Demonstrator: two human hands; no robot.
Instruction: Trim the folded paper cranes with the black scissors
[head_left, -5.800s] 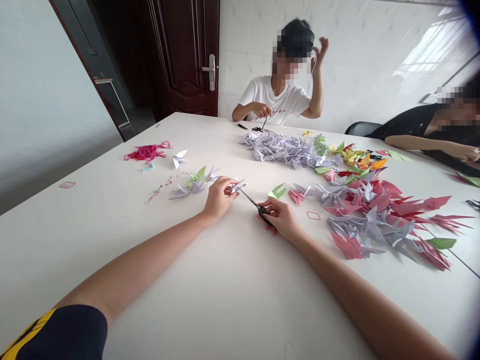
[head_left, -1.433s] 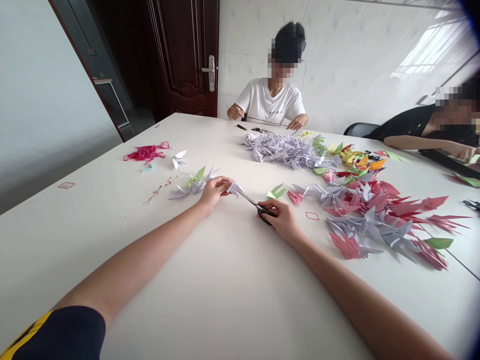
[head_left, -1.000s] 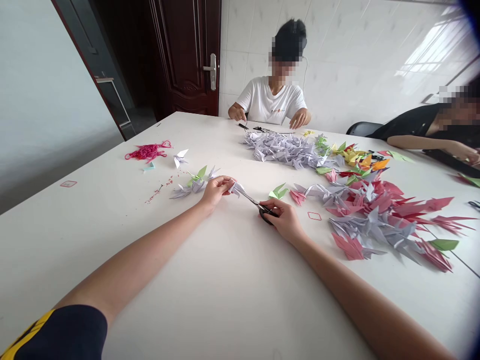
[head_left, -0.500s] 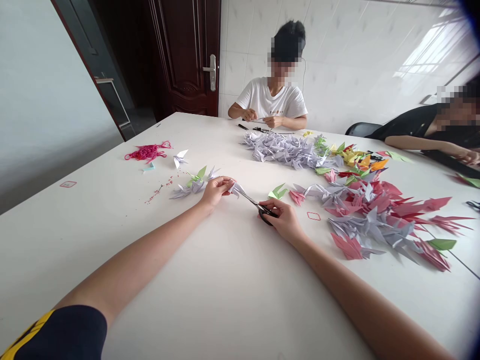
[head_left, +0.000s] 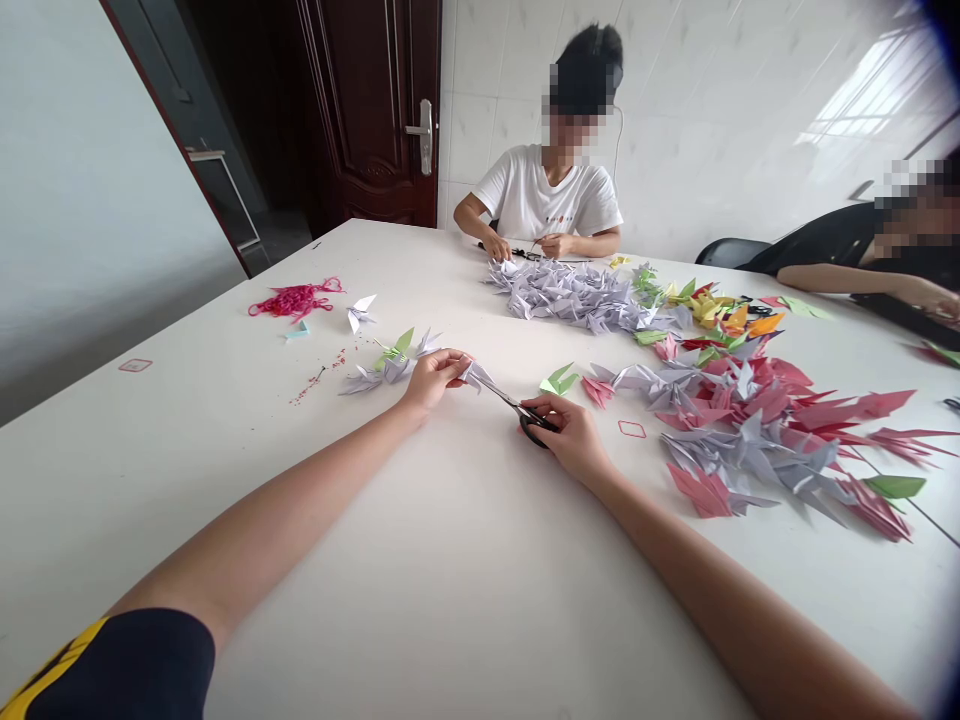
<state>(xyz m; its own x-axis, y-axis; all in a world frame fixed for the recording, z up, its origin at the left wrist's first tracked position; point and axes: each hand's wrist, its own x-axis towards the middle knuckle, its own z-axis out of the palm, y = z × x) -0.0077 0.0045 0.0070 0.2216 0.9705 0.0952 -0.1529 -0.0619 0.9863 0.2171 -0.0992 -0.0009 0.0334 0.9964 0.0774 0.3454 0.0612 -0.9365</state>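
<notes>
Between the thumb and fingers of my left hand (head_left: 436,380) is a pale lilac paper crane (head_left: 472,374), partly hidden by the fingertips. My right hand (head_left: 568,432) grips black-handled scissors (head_left: 504,397), fingers wrapped round the handles. Their blades point left and their tips meet the crane's paper. Just beyond my left hand lie several lilac cranes (head_left: 365,379) and a green one (head_left: 401,346). To the right of the scissors sit a green crane (head_left: 559,380) and a pink crane (head_left: 598,391).
A heap of red, pink and lilac cranes (head_left: 780,420) covers the table's right side. Farther back lies a lilac pile (head_left: 570,295). Tangled magenta string (head_left: 296,299) is at the far left. One co-worker in a white shirt (head_left: 551,195) sits opposite; another person's arm (head_left: 847,280) rests at right.
My hands and the scissors have hardly moved, with the blades still at the crane. The co-worker opposite has lowered one hand to the lilac pile.
</notes>
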